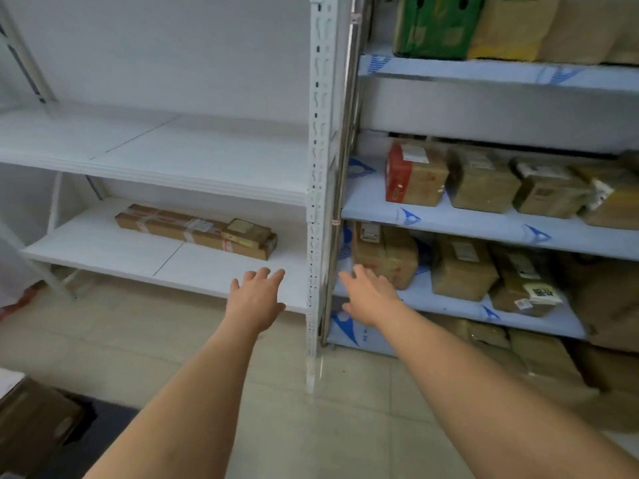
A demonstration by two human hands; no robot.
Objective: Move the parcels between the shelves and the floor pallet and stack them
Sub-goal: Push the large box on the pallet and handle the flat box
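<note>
A long flat brown parcel (179, 229) lies on the low white shelf (103, 250) at the left, with a small brown box (246, 231) on its right end. My left hand (256, 297) reaches out, fingers spread, over the shelf's front edge and holds nothing. My right hand (370, 295) is stretched toward a brown parcel (387, 255) at the left end of the right rack's lower shelf (449, 302), fingers straight, just short of it. More parcels fill the right rack.
A white perforated upright post (318, 174) stands between my two hands. The upper white shelf (155, 157) at the left is bare. A green carton (435, 25) sits on the top right shelf. A cardboard box (31, 430) lies on the floor at lower left.
</note>
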